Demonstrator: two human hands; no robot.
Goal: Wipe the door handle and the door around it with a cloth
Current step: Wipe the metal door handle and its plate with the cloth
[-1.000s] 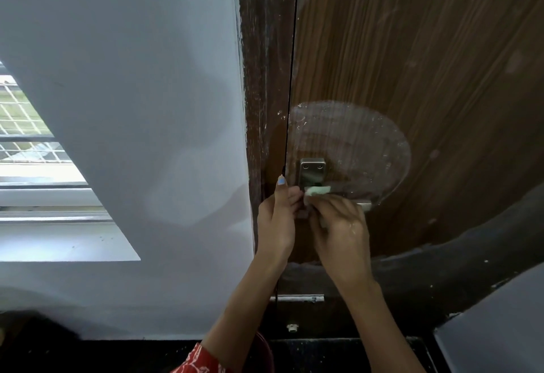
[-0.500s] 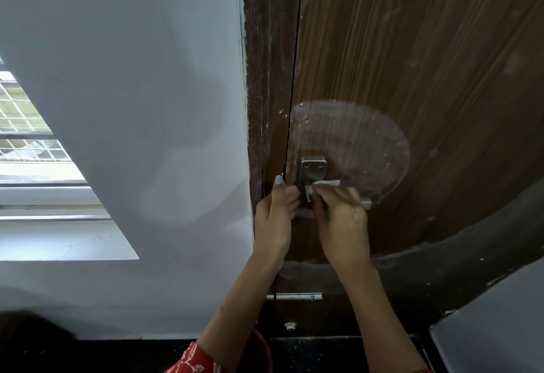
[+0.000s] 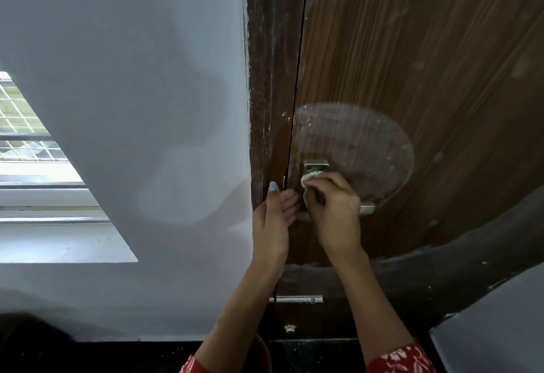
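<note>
Left hand (image 3: 275, 213) now off door handle (image 3: 366, 208), fingers straight; right hand (image 3: 332, 210) still grips cloth (image 3: 308, 179).

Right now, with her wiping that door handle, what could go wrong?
1. The left hand sits at the gap between door and frame; if the door shifts, its fingers might get pinched.
2. The right hand holds only a small cloth against the handle plate; it could slip out.
3. The hazy round patch may simply be smeared about.
</note>
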